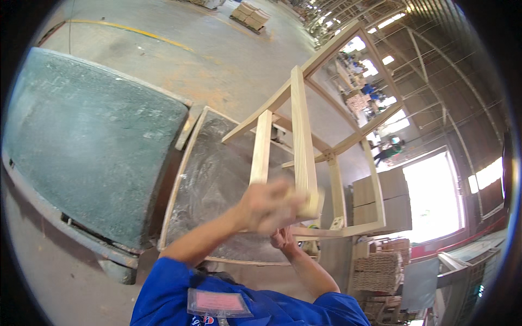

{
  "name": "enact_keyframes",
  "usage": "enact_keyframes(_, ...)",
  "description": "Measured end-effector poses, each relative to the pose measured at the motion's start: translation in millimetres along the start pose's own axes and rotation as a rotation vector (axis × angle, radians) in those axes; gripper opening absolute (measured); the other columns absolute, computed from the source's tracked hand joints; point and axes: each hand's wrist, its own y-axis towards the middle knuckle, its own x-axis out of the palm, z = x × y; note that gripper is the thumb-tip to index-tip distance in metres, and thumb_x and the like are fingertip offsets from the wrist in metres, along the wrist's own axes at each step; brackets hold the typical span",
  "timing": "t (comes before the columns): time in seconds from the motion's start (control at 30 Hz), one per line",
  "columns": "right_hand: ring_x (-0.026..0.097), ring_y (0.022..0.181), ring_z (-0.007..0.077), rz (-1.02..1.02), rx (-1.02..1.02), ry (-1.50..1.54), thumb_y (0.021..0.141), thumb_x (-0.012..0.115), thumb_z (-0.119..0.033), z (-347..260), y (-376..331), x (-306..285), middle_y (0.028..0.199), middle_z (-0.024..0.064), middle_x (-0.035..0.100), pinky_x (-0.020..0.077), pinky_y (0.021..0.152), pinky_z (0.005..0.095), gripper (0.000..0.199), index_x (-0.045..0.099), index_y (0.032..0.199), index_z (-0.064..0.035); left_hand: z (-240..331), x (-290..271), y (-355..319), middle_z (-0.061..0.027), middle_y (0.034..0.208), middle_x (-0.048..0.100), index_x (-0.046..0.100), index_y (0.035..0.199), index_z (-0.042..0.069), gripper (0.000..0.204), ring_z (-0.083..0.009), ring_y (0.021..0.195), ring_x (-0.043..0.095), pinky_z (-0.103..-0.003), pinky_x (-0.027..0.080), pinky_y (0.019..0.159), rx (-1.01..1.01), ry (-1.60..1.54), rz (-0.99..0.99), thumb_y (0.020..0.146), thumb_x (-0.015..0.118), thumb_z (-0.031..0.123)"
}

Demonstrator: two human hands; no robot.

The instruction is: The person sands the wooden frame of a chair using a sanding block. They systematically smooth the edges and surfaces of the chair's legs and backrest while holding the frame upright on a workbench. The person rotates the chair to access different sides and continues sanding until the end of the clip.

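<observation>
While gripping wooden chair frame, left hand blurred on near leg end; right hand clasps rail below; leg's long axis runs away, upward.

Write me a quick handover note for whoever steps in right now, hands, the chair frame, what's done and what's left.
Left hand: blurred with motion, closed on a small pale block against a leg of the chair frame.
Right hand: under the frame's lower rail, gripping it.
Frame: bare pale wood, lying tilted on the dusty grey work table; a second padded table sits to the left.
Done: frame is assembled.
Left: looks like rubbing down is under way; how much is finished cannot be told.
</observation>
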Motion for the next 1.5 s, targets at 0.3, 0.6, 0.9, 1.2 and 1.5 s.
enact_keyframes(0.3,0.047,0.131,0.0292,0.06,-0.138,0.25,0.082,0.065,-0.071,-40.8,36.1,13.7,0.143,0.0182,0.048,0.0349,0.11,0.0441,0.097,0.036,0.144,-0.002,-29.6,0.4,-5.7,-0.0101,0.082,0.063,0.067,0.13,0.016,0.044,-0.0258,0.064,0.063,-0.038,0.052,0.054,-0.061,-0.004,0.005,0.086,0.067,0.022)
enact_keyframes(0.6,0.048,0.134,0.0323,0.035,-0.177,0.075,0.077,0.062,-0.081,-32.2,31.9,5.0,0.145,0.0225,0.046,0.0362,0.114,0.0432,0.112,0.029,0.145,0.001,-43.6,-5.1,9.8,-0.01,0.088,0.067,0.066,0.129,0.012,0.044,-0.0274,0.066,0.067,-0.036,0.054,0.056,-0.148,-0.021,0.041,0.086,0.07,0.023)
enact_keyframes(0.9,0.046,0.136,0.0323,0.067,-0.031,0.239,0.08,0.061,-0.079,-41.3,35.4,4.2,0.146,0.0233,0.045,0.0346,0.116,0.0429,0.109,0.028,0.146,0.0015,-16.0,-5.7,33.7,-0.0138,0.092,0.055,0.049,0.147,0.016,0.059,-0.0321,0.066,0.061,-0.042,0.051,0.056,-0.405,0.071,0.092,0.092,0.068,0.023)
enact_keyframes(1.2,0.043,0.138,0.0316,0.136,-0.046,0.773,0.094,0.057,-0.058,-25.6,45.0,-0.3,0.148,0.0239,0.043,0.032,0.118,0.0416,0.084,0.03,0.147,0.0012,108.8,9.8,-43.9,-0.0215,0.099,0.056,0.038,0.151,0.004,0.064,-0.0381,0.077,0.062,-0.045,0.053,0.064,-0.945,0.128,0.009,0.092,0.061,0.014)
enact_keyframes(1.5,0.044,0.136,0.0297,0.076,-0.053,0.916,0.096,0.054,-0.048,-26.1,51.1,-6.3,0.145,0.0199,0.047,0.033,0.117,0.041,0.067,0.042,0.141,0.0005,127.0,18.7,-4.8,-0.0318,0.128,0.054,0.029,0.151,-0.004,0.058,-0.0457,0.084,0.063,-0.048,0.053,0.078,-0.804,0.109,0.032,0.101,0.047,0.019)
